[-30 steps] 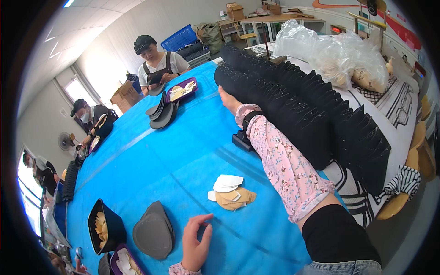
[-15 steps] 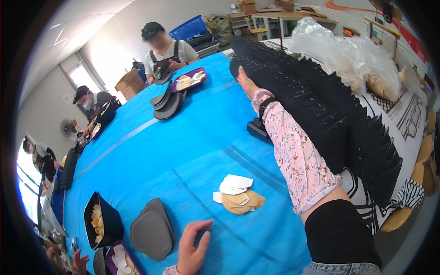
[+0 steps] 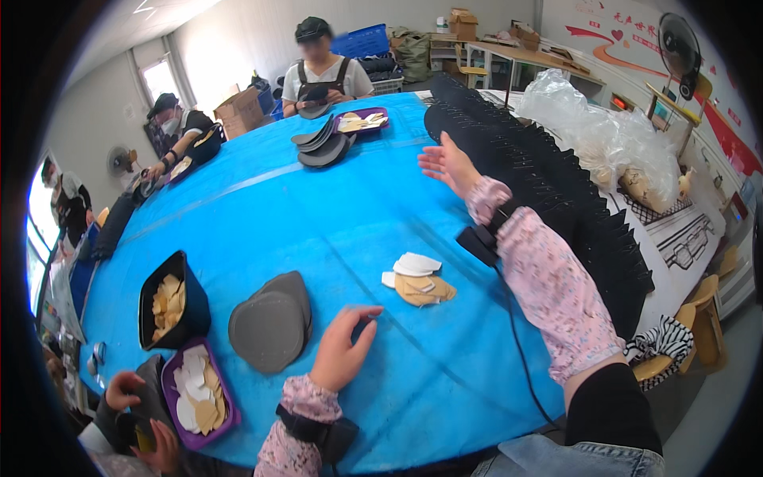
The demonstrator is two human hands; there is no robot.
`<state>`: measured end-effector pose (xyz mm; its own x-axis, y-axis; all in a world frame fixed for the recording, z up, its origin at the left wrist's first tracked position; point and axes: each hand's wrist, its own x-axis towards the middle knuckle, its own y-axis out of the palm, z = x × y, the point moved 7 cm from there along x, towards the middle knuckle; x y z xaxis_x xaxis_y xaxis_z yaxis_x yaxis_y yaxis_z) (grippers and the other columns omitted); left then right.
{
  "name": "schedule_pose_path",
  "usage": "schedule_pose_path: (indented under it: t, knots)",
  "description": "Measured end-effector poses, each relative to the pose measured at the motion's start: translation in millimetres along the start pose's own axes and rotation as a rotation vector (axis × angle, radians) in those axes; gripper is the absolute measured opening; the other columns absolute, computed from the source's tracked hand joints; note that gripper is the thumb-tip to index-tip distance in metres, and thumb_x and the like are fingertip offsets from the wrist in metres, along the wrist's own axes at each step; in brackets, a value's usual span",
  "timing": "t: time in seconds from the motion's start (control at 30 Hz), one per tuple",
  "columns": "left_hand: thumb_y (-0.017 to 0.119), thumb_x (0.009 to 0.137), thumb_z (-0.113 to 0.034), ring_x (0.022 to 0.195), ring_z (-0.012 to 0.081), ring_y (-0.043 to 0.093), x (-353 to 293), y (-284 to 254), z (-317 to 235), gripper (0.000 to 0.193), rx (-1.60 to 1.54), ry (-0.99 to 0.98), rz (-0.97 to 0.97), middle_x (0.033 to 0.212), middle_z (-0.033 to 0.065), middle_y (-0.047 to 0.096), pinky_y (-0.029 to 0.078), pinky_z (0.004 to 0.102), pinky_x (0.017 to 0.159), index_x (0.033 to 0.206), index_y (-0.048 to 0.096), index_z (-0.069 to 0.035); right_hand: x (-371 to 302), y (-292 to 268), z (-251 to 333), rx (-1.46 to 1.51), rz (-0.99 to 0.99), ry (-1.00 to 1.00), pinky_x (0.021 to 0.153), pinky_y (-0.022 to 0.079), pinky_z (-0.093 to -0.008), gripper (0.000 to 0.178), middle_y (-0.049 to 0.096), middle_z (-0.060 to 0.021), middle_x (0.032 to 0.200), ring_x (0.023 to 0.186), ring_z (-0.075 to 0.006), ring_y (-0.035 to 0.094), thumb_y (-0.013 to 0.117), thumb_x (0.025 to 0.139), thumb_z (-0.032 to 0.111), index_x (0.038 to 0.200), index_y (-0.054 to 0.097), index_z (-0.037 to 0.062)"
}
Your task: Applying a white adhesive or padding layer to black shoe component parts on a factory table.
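Observation:
My right hand (image 3: pixel 450 165) is held palm to the left, with its fingers stretched out and nothing in it. It hovers beside the near left flank of a long row of overlapping black padded pieces (image 3: pixel 528 171). My left hand (image 3: pixel 343 347) hangs over the blue table cover (image 3: pixel 429 374), thumb and forefinger apart, and nothing shows in it. Left of it lies a small stack of rounded dark grey pieces (image 3: pixel 269 327). Between my hands is a little pile of white and tan flat cut pieces (image 3: pixel 421 286).
A black bin (image 3: pixel 199 314) of tan pieces and a purple tray (image 3: pixel 230 409) stand at left, beside a co-worker's hands (image 3: pixel 159 445). Farther off are grey pieces (image 3: pixel 326 151), another purple tray (image 3: pixel 384 119) and a seated person (image 3: pixel 326 79). Clear plastic bags (image 3: pixel 592 119) lie at right.
My right hand has come off the black row and drawn back to its left. My left hand stays near the grey stack, and the whole view has shifted. A co-worker's hands have come further into view.

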<state>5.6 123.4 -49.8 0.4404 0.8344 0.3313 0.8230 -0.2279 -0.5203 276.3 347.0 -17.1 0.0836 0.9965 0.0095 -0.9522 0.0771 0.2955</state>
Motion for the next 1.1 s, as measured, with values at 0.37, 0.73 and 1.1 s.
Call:
schedule_pose_path:
  t: [0.37, 0.73, 1.1]
  knots:
    - [0.055, 0.090, -0.014, 0.096, 0.0248, 0.060, -2, 3, 9, 0.024, -0.008, 0.033, -0.018, 0.105, 0.0133, 0.059, 0.047, 0.0353, 0.086, 0.111, 0.059, -0.003, -210, -211, 53, 0.329, -0.226, -0.400, 0.075, 0.045, -0.0244, 0.023, 0.059, -0.0028, 0.090, 0.081, -0.0134, 0.054, 0.046, 0.096, 0.024, 0.099, 0.059, 0.0047]
    - [0.055, 0.090, -0.013, 0.096, 0.0249, 0.059, -2, 9, 9, 0.023, -0.005, 0.022, -0.023, 0.103, 0.0132, 0.059, 0.048, 0.0358, 0.085, 0.110, 0.059, -0.002, -184, -241, 25, 0.316, -0.387, -0.478, 0.092, 0.041, -0.0270, 0.029, 0.061, -0.0057, 0.107, 0.099, -0.0161, 0.056, 0.045, 0.096, 0.025, 0.107, 0.059, 0.0019]
    - [0.056, 0.090, -0.014, 0.097, 0.0283, 0.057, -2, 4, 10, 0.022, 0.075, 0.086, 0.041, 0.103, 0.0131, 0.058, 0.047, 0.0372, 0.084, 0.108, 0.060, -0.003, -226, -85, 19, 0.211, -0.017, -0.318, 0.070, 0.045, -0.0257, 0.022, 0.055, -0.0025, 0.082, 0.072, -0.0115, 0.052, 0.043, 0.099, 0.020, 0.084, 0.053, 0.0068]
